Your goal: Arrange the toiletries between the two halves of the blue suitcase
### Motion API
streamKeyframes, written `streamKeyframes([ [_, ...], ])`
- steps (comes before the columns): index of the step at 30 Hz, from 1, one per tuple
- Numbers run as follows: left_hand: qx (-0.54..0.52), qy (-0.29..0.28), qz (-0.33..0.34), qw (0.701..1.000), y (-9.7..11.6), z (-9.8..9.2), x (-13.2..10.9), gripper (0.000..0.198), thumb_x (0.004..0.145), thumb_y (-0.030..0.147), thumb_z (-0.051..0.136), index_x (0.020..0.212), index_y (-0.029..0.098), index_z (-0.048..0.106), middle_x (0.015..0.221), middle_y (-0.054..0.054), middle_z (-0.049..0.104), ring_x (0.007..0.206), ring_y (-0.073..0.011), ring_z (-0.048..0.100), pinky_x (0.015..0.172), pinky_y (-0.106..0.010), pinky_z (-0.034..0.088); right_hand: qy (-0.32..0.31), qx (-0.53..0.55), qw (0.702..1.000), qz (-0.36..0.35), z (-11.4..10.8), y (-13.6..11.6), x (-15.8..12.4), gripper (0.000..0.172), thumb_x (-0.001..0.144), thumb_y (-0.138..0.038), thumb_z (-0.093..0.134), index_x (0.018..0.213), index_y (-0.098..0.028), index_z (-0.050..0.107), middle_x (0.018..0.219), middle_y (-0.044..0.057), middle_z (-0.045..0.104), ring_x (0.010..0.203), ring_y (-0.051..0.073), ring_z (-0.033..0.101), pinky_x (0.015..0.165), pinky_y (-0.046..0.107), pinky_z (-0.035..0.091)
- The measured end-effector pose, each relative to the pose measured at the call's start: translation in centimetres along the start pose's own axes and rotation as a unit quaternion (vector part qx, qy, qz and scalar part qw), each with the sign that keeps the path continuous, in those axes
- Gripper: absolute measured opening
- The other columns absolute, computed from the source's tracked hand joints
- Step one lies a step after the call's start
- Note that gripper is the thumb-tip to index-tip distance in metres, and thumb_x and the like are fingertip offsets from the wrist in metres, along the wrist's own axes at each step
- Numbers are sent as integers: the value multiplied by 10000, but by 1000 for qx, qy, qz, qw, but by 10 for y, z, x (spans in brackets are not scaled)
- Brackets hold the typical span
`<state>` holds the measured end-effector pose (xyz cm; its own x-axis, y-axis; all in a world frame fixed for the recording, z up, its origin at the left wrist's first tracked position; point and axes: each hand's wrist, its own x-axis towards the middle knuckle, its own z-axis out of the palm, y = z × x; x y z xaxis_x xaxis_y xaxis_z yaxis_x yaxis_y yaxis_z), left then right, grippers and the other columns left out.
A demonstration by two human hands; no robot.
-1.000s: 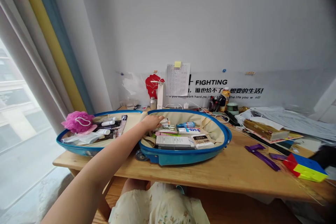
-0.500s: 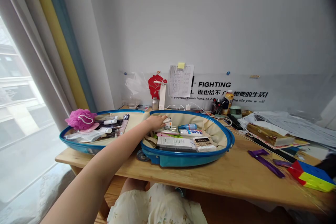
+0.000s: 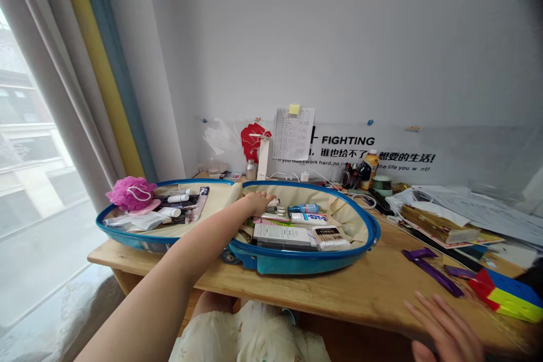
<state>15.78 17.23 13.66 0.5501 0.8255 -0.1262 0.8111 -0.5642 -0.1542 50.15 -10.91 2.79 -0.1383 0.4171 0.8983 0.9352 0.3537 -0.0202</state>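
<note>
My left grip (image 3: 257,202) reaches in from the near left, palm down, with its fingers (image 3: 265,197) slightly curled; I cannot tell whether it has hold of anything. Those fingers lie right against a small white carton (image 3: 274,208) at the far side of the right half of an open teal hard-shell suitcase (image 3: 297,264).

That half is packed with a small blue-labelled bottle (image 3: 303,208), a white toothpaste tube (image 3: 309,218), a long white box (image 3: 282,235) and a box of cotton swabs (image 3: 331,237) along the near rim. The toothpaste's blue and red lettering is too small for me to read with confidence. In the left half, a pink mesh bath puff (image 3: 131,193) sits at the left rim beside white tubes (image 3: 177,198).

My right grip (image 3: 445,331) is open, fingers spread, at the near right edge of the light wooden table (image 3: 339,294). The closest things to it are flat purple plastic pieces (image 3: 435,274) and a red, blue and yellow puzzle cube (image 3: 507,302), neither touching it.

On the far wall, a clear sheet (image 3: 424,147) carries the word "FIGHTING", the Chinese line "谁也给不了…想要的生活!", and a partly hidden English line ending "the life you w nt!".
</note>
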Motion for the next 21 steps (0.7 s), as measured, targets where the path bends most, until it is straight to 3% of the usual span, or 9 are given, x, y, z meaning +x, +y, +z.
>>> streamKeyframes([
  [3, -1, -14, 5, 1000, 1, 5, 2, 772, 816, 303, 566, 1492, 262, 196, 1400, -187, 463, 1274, -323, 475, 982, -459, 430, -21, 10, 998, -56, 16, -31, 29, 358, 907, -350, 412, 1231, -265, 542, 1236, 88, 582, 1229, 297, 497, 1001, 471, 404],
  [7, -10, -26, 9, 1000, 3, 6, 0, 735, 822, 296, 584, 1479, 211, 267, 1376, -202, 482, 1255, -338, 490, 976, -457, 437, -9, 48, 997, -55, 38, -58, 59, 350, 913, -304, 402, 1234, -263, 535, 1288, 82, 546, 1305, 282, 430, 1053, 452, 366],
  [11, -32, -32, 15, 999, 4, 6, -2, 527, 933, 396, 465, 1411, 185, 397, 1363, -168, 509, 1217, -295, 523, 994, -502, 426, 6, 81, 996, -44, 61, -65, 79, 351, 919, -295, 396, 1237, -255, 538, 1326, 80, 524, 1330, 275, 401, 1067, 451, 354],
  [16, -58, -22, 23, 998, 6, 7, -6, 477, 915, 469, 520, 1310, 200, 509, 1389, -113, 496, 1226, -254, 509, 1039, -511, 399, 0, 58, 996, -62, 86, -70, 92, 332, 938, -318, 379, 1222, -249, 536, 1303, 71, 549, 1300, 250, 427, 1056, 427, 332],
  [21, -62, 60, -28, 996, -18, -6, -26, 500, 958, 423, 390, 1435, 276, 372, 1470, -75, 434, 1330, -232, 422, 1096, -414, 351, 27, 12, 997, -76, 104, -69, 82, 315, 930, -301, 378, 1192, -253, 546, 1199, 65, 625, 1235, 245, 484, 1067, 432, 262],
])
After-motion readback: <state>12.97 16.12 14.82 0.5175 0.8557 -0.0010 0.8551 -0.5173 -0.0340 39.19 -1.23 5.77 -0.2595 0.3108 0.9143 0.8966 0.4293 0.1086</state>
